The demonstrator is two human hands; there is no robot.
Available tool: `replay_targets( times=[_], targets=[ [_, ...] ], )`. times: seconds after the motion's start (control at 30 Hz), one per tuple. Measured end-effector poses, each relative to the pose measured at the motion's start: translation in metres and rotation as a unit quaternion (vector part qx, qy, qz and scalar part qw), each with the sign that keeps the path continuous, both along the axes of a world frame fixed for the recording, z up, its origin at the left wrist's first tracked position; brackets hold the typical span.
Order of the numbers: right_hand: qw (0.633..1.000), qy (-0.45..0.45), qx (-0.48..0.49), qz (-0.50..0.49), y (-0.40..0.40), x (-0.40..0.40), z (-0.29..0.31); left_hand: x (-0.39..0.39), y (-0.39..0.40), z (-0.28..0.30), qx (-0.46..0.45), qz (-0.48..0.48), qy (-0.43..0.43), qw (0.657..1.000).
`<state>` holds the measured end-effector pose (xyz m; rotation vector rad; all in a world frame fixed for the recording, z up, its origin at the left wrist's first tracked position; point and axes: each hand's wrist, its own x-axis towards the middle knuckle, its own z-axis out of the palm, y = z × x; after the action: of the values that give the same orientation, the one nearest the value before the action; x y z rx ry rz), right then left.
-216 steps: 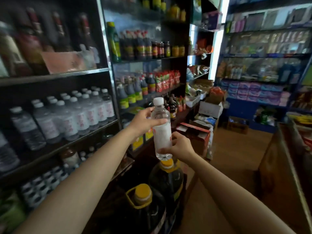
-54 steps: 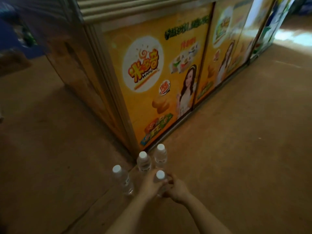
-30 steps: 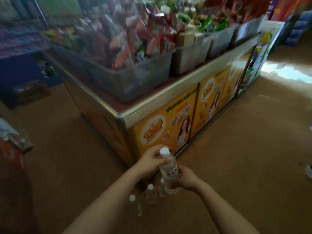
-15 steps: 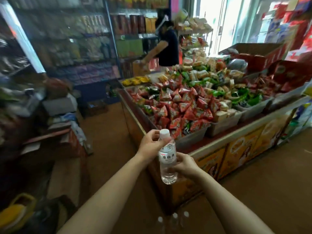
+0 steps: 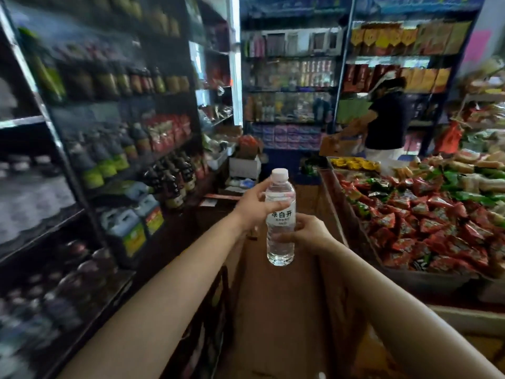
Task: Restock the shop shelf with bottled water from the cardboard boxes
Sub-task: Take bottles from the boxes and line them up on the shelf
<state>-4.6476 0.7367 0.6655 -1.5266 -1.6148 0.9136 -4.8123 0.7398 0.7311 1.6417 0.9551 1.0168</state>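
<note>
Upright, the clear plastic water bottle [image 5: 280, 217], white-capped and white-labelled, is held by both hands: left hand [image 5: 255, 205] fingers wrap its shoulder, right hand [image 5: 307, 233] fingers its lower body.

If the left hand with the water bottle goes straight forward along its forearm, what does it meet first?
Probably the white cardboard box at the aisle's end. The left hand grips the water bottle and points up the aisle; the way looks free until that box, though depth is unclear.
</note>
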Motion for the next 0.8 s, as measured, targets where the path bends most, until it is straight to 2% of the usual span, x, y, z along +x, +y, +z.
replay_targets(
  times=[0.2, 0.47, 0.6, 0.8],
  targets=[
    [0.994, 0.0, 0.008, 0.11, 0.011, -0.13, 0.018, -0.127, -0.023, 0.013, 0.02, 0.139, 0.018, 0.99],
    [0.975, -0.008, 0.038, 0.22, 0.01, -0.328, 0.032, -0.3, -0.058, 0.027, 0.018, 0.292, 0.036, 0.956],
    [0.962, 0.004, 0.041, 0.269, -0.001, -0.419, 0.03, -0.381, -0.082, 0.023, 0.031, 0.361, 0.064, 0.93],
    [0.946, 0.007, 0.037, 0.323, -0.016, -0.544, 0.018, -0.491, -0.111, 0.005, 0.01, 0.487, 0.066, 0.871]
  ],
)
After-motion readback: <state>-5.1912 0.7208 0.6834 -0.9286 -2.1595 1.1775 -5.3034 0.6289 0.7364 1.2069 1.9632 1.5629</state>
